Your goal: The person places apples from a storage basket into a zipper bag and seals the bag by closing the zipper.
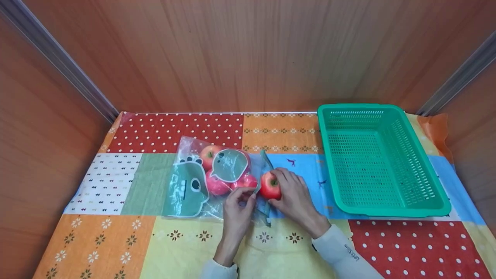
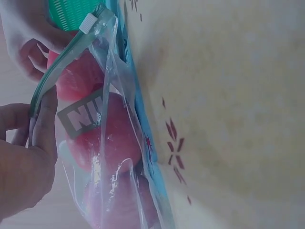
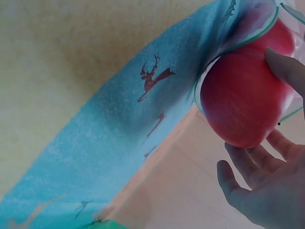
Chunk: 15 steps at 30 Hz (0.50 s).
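A clear zip bag [image 1: 188,190] with green cartoon prints lies on the cloth, its mouth facing right. Several red apples [image 1: 217,183] sit inside it, partly covered by the prints. My left hand [image 1: 237,209] pinches the bag's green zip edge [image 2: 44,86] between thumb and fingers. At the bag's mouth, my right hand [image 1: 293,195] holds a red apple [image 1: 270,186], thumb on one side and fingers on the other. In the right wrist view that apple [image 3: 243,98] is framed by the bag's opening. A white slider [image 2: 88,23] shows at one end of the zip.
To the right stands a green plastic basket [image 1: 329,170] with perforated sides; no contents show in it. A patchwork cloth [image 1: 186,248] covers the table. Wood-grain panels [image 1: 248,54] rise at the back and on both sides.
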Each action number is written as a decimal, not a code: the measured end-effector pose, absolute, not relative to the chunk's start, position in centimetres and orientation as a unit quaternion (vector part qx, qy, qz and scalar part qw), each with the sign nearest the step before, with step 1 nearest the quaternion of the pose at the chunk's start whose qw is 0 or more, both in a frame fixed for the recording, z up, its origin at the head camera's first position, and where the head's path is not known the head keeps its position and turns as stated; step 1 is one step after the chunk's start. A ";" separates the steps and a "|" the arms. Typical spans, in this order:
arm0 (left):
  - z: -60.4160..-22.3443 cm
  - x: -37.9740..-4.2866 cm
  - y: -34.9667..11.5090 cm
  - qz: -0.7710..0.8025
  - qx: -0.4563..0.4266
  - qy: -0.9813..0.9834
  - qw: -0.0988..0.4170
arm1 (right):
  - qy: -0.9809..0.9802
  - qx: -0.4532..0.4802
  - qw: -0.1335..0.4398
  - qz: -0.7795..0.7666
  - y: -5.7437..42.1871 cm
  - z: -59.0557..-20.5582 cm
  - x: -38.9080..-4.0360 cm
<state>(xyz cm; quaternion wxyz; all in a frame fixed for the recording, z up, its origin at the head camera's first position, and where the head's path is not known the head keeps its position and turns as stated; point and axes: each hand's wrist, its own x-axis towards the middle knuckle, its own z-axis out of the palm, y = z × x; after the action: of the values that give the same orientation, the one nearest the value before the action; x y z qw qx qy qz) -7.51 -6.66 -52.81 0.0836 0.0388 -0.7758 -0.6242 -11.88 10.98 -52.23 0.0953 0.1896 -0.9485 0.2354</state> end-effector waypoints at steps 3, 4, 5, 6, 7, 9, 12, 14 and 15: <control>-52.6 -7.5 -6.6 -0.625 0.042 -0.775 0.081 | -0.945 0.186 0.102 0.248 10.7 -52.4 -12.0; -52.5 -7.6 -6.6 -0.626 0.043 -0.774 0.080 | -0.944 0.186 0.104 0.252 10.5 -52.4 -12.0; -52.4 -7.6 -6.6 -0.629 0.042 -0.772 0.079 | -0.942 0.185 0.106 0.257 10.4 -52.4 -12.0; -52.3 -7.6 -6.6 -0.632 0.041 -0.770 0.079 | -0.941 0.185 0.108 0.263 10.3 -52.5 -12.1; -52.2 -7.5 -6.6 -0.635 0.041 -0.767 0.079 | -0.939 0.184 0.110 0.267 10.1 -52.5 -12.1; -52.0 -7.5 -6.6 -0.641 0.038 -0.762 0.081 | -0.937 0.184 0.112 0.275 9.9 -52.6 -12.2; -51.8 -7.5 -6.6 -0.649 0.036 -0.756 0.082 | -0.934 0.186 0.117 0.282 9.5 -52.8 -12.4; -51.6 -7.6 -6.6 -0.653 0.039 -0.752 0.081 | -0.931 0.188 0.121 0.288 9.2 -52.9 -12.5; -51.6 -7.6 -6.6 -0.656 0.042 -0.749 0.081 | -0.930 0.187 0.122 0.291 9.1 -53.0 -12.6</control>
<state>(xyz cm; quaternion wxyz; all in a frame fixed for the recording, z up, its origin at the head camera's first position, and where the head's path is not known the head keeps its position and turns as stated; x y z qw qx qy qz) -7.62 -6.60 -51.58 0.0808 0.0419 -0.7489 -0.6564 -12.56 9.06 -53.02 0.1222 0.1874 -0.9303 0.2908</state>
